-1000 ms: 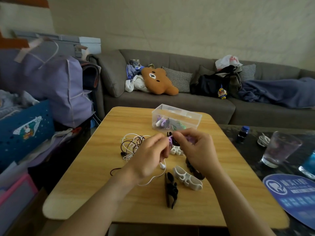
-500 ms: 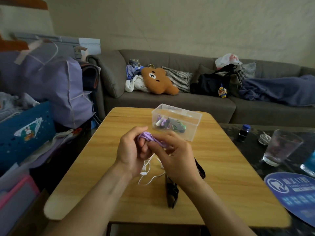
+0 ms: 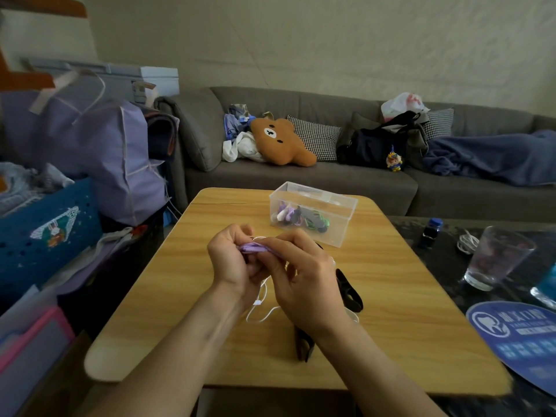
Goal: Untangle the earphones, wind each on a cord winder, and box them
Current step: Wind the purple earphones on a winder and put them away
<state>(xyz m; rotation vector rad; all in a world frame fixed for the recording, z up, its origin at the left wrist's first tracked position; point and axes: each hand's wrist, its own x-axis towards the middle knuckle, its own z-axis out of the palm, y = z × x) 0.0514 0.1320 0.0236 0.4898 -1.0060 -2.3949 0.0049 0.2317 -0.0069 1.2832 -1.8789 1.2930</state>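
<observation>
Hands were raised together above the wooden table (image 3: 186,296) in the head view: a purple cord winder (image 3: 252,247) was pinched between the left hand (image 3: 233,260) and right hand (image 3: 304,284), apparently for winding the one white earphone cord (image 3: 261,308) hanging beneath. Two black winders (image 3: 349,291) were left on the table. Wound sets, uncountable, were kept in one clear box (image 3: 313,213).

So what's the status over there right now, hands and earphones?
Both hands, left and right, gripping the purple winder. White cord dangling below onto the table. Box open behind, some already in. Nothing in the way.
</observation>
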